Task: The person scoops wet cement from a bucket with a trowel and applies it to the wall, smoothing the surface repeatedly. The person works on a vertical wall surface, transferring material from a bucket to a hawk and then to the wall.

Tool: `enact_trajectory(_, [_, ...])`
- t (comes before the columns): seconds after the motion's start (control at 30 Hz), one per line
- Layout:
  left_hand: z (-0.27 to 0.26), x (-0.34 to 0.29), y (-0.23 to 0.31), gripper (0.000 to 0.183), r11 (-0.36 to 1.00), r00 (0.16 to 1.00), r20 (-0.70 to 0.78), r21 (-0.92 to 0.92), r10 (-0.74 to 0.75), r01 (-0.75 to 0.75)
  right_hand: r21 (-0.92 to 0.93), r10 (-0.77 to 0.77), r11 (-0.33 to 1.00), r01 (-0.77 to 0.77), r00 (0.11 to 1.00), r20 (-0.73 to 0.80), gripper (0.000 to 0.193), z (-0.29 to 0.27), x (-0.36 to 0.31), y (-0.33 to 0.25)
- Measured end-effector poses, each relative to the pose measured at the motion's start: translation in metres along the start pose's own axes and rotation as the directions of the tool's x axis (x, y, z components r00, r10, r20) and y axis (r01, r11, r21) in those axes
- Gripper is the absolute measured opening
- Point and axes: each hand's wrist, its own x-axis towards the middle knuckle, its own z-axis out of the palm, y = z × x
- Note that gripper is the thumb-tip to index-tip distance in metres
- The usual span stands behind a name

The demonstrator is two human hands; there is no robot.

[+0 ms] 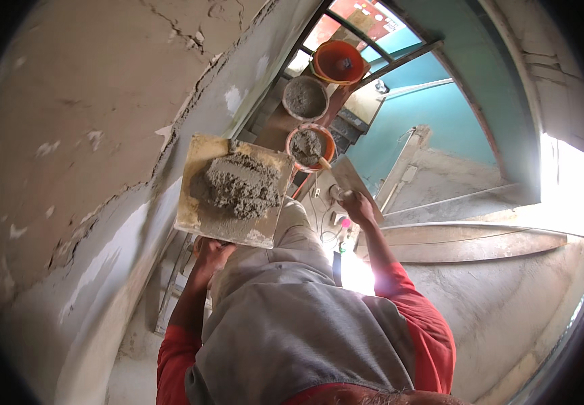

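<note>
My left hand [212, 255] is closed beneath the near edge of a square, mortar-stained plasterer's hawk [189, 206]. A rough heap of wet grey mortar [241, 185] lies on the board; the grip under it is hidden. To the right, my right hand [358, 206] is wrapped round a plastering trowel [350, 177], whose flat rectangular blade extends beyond the fingers. Between the two tools, farther off, stands an orange bucket [332, 140] holding grey mortar. A small tool's light handle [324, 163] sticks out over its near rim.
Behind that bucket are a grey bucket [285, 101] of grey mix and a larger orange bucket [315, 64]. A cracked, patchy wall [96, 155] rises close on my left. Teal wall panels [427, 111] and a curved ledge [467, 243] lie to the right.
</note>
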Motion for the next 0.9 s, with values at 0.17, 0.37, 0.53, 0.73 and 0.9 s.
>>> enact_trajectory(0.17, [0.005,0.008,0.032,0.021,0.992,0.991,-0.037,0.014,0.126,-0.126,0.010,0.046,0.999,-0.045,0.966,-0.256,0.072,-0.067,-0.063,0.021])
enact_trajectory(0.37, [0.004,-0.006,0.084,0.026,0.957,0.959,-0.005,-0.062,0.282,-0.282,-0.006,-0.188,0.979,0.206,0.879,-0.437,0.077,-0.093,-0.130,-0.012])
enact_trajectory(0.53, [0.009,-0.029,0.121,0.027,0.939,0.989,0.041,-0.323,0.140,-0.120,-0.074,-0.522,0.831,0.551,0.728,-0.445,0.066,-0.112,-0.195,-0.045])
enact_trajectory(0.73, [0.006,-0.029,0.130,0.021,0.976,0.976,0.004,-0.005,0.220,-0.220,-0.312,-0.756,0.654,0.689,0.609,-0.238,0.034,-0.112,-0.226,-0.069])
enact_trajectory(0.9, [0.006,-0.048,0.129,0.015,0.952,0.953,-0.113,0.155,0.282,-0.263,-0.375,-0.800,0.597,0.709,0.494,-0.341,0.036,-0.099,-0.194,-0.090])
